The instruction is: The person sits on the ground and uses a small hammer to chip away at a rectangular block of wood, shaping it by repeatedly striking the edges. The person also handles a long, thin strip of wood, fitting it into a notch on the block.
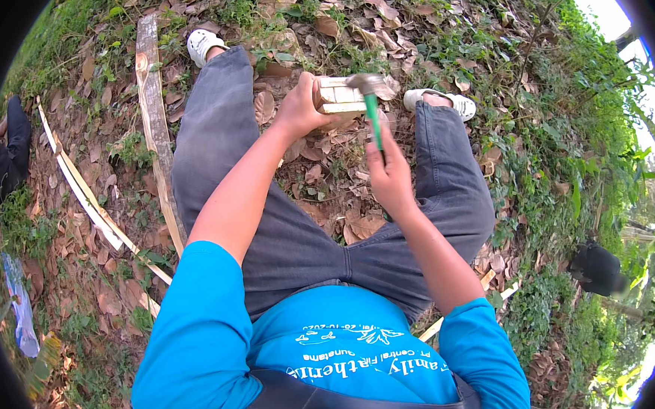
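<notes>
Between my spread legs, my left hand [299, 110] grips the left end of a small block of pale wooden pieces [338, 93], thumb on the near side. The block looks built from several short slats laid together; its underside is hidden. My right hand [390, 177] is closed around the green handle of a claw hammer [372, 108]. The metal hammer head lies over the right end of the block in the picture. Whether it touches the wood, I cannot tell.
A long rough plank [153, 103] lies left of my leg, with split pale wood strips [87, 193] beyond it. Farther left are a blue plastic bag [20, 306] and another person's dark-clothed leg [13, 149]. A black cap-like object [598, 267] is at right. Dry leaves cover the ground.
</notes>
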Available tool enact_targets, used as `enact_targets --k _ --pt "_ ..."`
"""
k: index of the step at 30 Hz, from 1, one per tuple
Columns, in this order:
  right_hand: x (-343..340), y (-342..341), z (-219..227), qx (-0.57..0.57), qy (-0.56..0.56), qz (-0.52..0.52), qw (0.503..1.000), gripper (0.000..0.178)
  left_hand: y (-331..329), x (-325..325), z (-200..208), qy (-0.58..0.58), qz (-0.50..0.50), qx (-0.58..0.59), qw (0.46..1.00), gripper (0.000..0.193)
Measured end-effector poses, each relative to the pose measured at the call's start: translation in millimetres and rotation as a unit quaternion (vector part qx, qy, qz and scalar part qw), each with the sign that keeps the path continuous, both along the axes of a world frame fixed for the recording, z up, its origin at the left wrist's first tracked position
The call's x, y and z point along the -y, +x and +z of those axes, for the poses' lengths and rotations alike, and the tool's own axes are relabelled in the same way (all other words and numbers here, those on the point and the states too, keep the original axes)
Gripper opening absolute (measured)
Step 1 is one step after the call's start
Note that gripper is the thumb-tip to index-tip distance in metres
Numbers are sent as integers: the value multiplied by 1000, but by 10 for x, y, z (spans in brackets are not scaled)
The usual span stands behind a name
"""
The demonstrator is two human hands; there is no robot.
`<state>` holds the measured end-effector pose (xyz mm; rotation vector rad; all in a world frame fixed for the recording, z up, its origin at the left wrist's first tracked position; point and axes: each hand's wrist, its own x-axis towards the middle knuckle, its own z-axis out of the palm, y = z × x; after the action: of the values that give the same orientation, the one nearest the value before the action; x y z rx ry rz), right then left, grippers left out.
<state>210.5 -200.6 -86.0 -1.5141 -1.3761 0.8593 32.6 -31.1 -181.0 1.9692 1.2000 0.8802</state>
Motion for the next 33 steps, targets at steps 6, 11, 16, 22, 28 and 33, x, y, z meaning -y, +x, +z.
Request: enact_targets --k 6,11,16,22,28,33 --pt "49 -166 409 -68 32 -11 997 50 -159 22 -18 8 23 3 1000 83" --pt "-22 -94 69 -29 72 -52 996 50 -64 -1 -4 8 6 -6 1000 82" --pt "-200 257 -301 63 -45 19 997 50 26 -67 48 23 2 6 1000 81" --pt "-54 -199 605 -246 31 -4 969 54 -152 -5 -68 5 16 -10 1000 81" --pt "-196 -49 -383 -32 -70 3 997 49 52 -48 -66 1 11 2 1000 81" --pt "-166 -93 150 -158 -72 2 985 47 -70 -29 37 3 21 -7 1000 81"
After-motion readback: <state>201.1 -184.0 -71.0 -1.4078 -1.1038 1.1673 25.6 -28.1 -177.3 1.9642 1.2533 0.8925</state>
